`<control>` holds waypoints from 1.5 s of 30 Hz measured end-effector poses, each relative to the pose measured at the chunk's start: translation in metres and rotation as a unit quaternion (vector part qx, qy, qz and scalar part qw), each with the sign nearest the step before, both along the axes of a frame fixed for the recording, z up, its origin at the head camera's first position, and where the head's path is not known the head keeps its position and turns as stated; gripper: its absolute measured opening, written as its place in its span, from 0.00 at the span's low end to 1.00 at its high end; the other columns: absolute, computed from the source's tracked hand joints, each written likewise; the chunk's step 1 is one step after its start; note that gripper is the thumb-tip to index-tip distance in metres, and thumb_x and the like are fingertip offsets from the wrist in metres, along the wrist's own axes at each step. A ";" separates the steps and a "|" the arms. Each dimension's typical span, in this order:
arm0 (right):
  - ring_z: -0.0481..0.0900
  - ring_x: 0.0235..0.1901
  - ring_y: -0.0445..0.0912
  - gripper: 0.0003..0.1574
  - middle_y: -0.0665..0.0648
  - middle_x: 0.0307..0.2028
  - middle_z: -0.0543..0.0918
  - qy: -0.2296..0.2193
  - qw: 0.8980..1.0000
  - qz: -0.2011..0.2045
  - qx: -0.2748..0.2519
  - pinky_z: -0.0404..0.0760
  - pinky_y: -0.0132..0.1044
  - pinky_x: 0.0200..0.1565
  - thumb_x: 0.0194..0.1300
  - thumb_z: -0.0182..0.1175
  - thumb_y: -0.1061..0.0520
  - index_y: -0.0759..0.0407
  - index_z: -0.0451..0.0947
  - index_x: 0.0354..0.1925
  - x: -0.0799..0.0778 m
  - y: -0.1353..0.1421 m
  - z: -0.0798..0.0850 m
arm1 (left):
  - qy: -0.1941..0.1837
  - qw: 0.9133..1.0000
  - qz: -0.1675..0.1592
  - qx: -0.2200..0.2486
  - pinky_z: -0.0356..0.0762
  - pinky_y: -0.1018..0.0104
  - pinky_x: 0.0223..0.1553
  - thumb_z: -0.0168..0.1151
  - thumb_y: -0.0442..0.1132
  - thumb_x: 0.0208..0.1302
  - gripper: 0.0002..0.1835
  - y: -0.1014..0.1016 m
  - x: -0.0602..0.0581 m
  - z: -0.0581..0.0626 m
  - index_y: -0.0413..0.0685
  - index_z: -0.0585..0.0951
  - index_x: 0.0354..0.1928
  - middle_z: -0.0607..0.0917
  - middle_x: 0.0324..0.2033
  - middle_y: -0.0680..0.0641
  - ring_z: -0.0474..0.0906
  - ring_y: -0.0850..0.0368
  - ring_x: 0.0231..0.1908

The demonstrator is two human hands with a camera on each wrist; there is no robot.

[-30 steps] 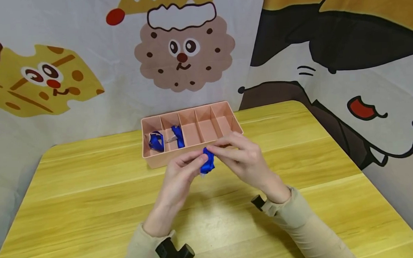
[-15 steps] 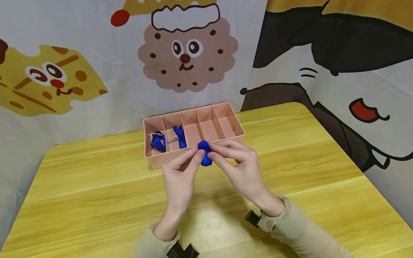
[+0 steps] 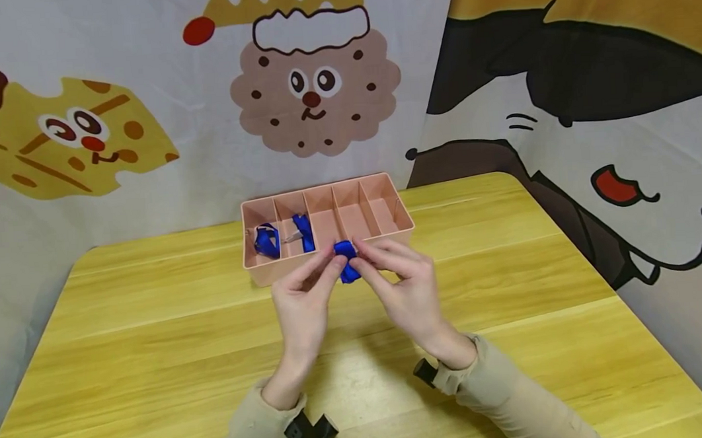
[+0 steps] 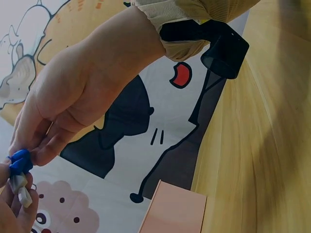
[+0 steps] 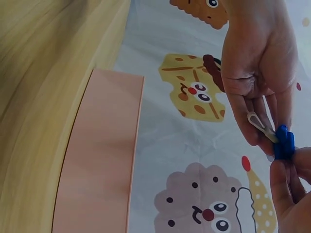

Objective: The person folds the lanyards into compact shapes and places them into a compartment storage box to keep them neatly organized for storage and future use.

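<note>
A small folded bundle of blue lanyard (image 3: 350, 274) is held up between both hands, in front of the pink box. My left hand (image 3: 303, 307) pinches its left side between thumb and fingers. From the other side my right hand (image 3: 411, 298) pinches it the same way. A pale plastic clip (image 5: 261, 126) sticks out of the blue band in the right wrist view. In the left wrist view the blue bundle (image 4: 20, 161) appears at the left edge, fingertips pressed around it.
The pink divided box (image 3: 264, 275) stands at the back of the wooden table (image 3: 156, 361). One blue lanyard (image 3: 267, 241) lies in its leftmost compartment, another lanyard (image 3: 305, 233) in the compartment beside it. A cartoon-printed cloth (image 3: 204, 141) hangs behind.
The right hand has come lower and closer to the left one, now pinching the lanyard directly opposite it. The bundle has risen slightly and become more tightly folded.
</note>
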State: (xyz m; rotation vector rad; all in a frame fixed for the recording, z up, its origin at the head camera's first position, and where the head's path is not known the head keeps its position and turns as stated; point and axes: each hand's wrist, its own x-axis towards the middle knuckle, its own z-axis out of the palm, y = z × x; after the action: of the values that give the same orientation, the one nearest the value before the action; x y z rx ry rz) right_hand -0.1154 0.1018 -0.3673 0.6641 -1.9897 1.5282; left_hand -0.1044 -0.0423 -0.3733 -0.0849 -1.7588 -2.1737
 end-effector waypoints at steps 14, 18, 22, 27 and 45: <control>0.89 0.43 0.42 0.18 0.68 0.40 0.91 0.022 1.000 0.011 -0.005 0.89 0.28 0.44 0.62 0.69 0.75 0.74 0.86 0.51 -0.001 -0.003 -0.005 | 0.036 0.999 -0.028 0.002 0.87 0.77 0.44 0.66 0.22 0.67 0.12 -0.002 -0.001 -0.003 0.18 0.83 0.49 0.91 0.40 0.70 0.89 0.72 0.42; 0.89 0.43 0.40 0.18 0.69 0.40 0.90 0.019 1.000 0.012 -0.006 0.89 0.28 0.44 0.61 0.68 0.77 0.75 0.85 0.51 -0.001 -0.003 -0.004 | 0.018 0.998 -0.055 -0.003 0.88 0.75 0.47 0.65 0.21 0.66 0.13 -0.006 -0.002 -0.001 0.19 0.82 0.51 0.91 0.41 0.68 0.89 0.71 0.43; 0.89 0.43 0.38 0.18 0.69 0.41 0.90 -0.003 1.000 0.029 0.002 0.90 0.29 0.44 0.63 0.67 0.76 0.75 0.85 0.52 -0.002 0.000 -0.001 | -0.003 0.997 -0.074 -0.010 0.89 0.73 0.47 0.65 0.20 0.65 0.13 -0.010 -0.003 0.003 0.20 0.83 0.51 0.91 0.41 0.66 0.90 0.70 0.42; 0.88 0.46 0.36 0.20 0.68 0.44 0.90 -0.045 0.996 0.080 0.013 0.91 0.33 0.46 0.64 0.66 0.76 0.75 0.84 0.55 -0.004 0.005 0.002 | -0.018 0.998 -0.057 -0.026 0.89 0.73 0.44 0.67 0.20 0.64 0.12 -0.012 -0.004 0.005 0.21 0.85 0.49 0.94 0.41 0.53 0.90 0.70 0.39; 0.86 0.45 0.31 0.20 0.72 0.46 0.88 -0.133 0.988 0.072 0.024 0.90 0.31 0.48 0.66 0.67 0.73 0.73 0.84 0.57 -0.025 0.023 0.000 | -0.053 0.997 -0.039 -0.050 0.89 0.74 0.40 0.70 0.22 0.62 0.12 -0.017 -0.011 0.005 0.25 0.87 0.48 0.91 0.45 0.30 0.89 0.71 0.36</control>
State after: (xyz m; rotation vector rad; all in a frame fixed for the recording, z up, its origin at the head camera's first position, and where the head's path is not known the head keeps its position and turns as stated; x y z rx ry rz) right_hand -0.1400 0.1250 -0.3670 0.6647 -2.2229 1.7371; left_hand -0.1157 -0.0594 -0.3685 -0.0637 -1.9545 -2.1790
